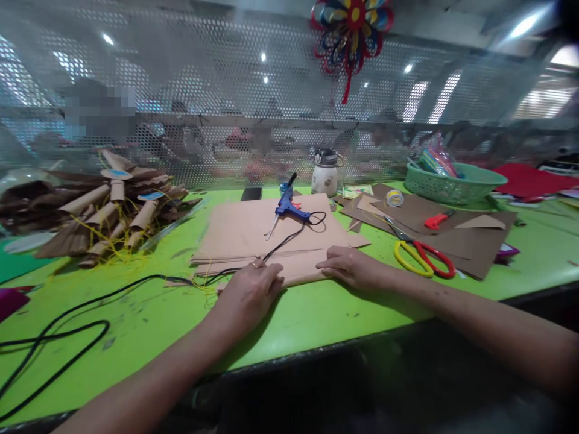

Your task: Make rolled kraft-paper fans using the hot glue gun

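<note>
My left hand (251,295) grips the near edge of a brown paper sheet (301,271), fingers curled and a ring on one of them. On the same edge, farther right, my right hand (355,268) has its fingers bent and pressed together on the paper. The near edge between my hands looks folded or rolled over. Behind it lies a stack of brown paper (230,226). A blue hot glue gun (289,208) rests on the stack, and its black cord (158,277) runs left past my left hand.
Scissors (423,258) with yellow and red handles lie right of my right hand, near brown card (474,244) and a red-handled cutter (435,220). Rolled paper pieces (108,208) with yellow string are heaped left. A flask (325,175) and green basket (456,184) stand behind.
</note>
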Motion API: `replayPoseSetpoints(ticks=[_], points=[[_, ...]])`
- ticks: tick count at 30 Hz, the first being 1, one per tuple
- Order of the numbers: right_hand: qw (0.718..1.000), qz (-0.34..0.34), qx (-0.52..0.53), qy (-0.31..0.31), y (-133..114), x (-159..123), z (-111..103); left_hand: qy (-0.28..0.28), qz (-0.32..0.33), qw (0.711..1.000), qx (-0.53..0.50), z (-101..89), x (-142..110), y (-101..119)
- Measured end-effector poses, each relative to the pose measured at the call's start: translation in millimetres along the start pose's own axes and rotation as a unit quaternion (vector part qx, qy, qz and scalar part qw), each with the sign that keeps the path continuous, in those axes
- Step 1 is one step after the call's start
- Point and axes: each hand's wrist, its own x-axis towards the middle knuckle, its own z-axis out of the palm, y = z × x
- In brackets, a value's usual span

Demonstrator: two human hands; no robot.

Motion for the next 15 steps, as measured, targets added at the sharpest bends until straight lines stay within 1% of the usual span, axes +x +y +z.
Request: replayPoseSetpoints(ticks=[1, 3, 5, 6, 9, 11, 15], points=[[1.0, 0.001, -0.002, 0.003, 1.4, -1.6, -3.0, -0.002, 0.0, 1.0, 0.001, -0.5, 0.1, 0.4], [1.0, 0.003, -0.005, 0.031, 1.6, -4.2, -8.6, -0.006, 0.004, 1.0, 0.006, -1.3, 0.7, 1.4], [0.998, 0.0, -0.01, 0.062, -2.4, -5.3, -11.5, -0.005, 0.01, 1.0, 0.012, -1.6, 1.4, 2.2], [0.998, -0.005, -0.015, 0.066, -5.8, -5.1, -11.4, -0.004, 0.014, 1.0, 0.012, -1.5, 1.8, 2.4], [0.997, -0.011, -0.054, 0.049, -17.0, -2.7, -5.0, 0.0, 0.008, 1.0, 0.012, -1.4, 1.9, 2.5], [0.995, -0.006, -0.083, 0.05, -20.9, -1.2, 2.0, 0.001, -0.003, 1.0, 0.015, -1.6, 1.3, 2.5], [0.994, -0.006, -0.091, 0.067, -16.3, -1.0, 12.7, 0.001, -0.022, 1.0, 0.02, -2.6, 0.4, 3.2]])
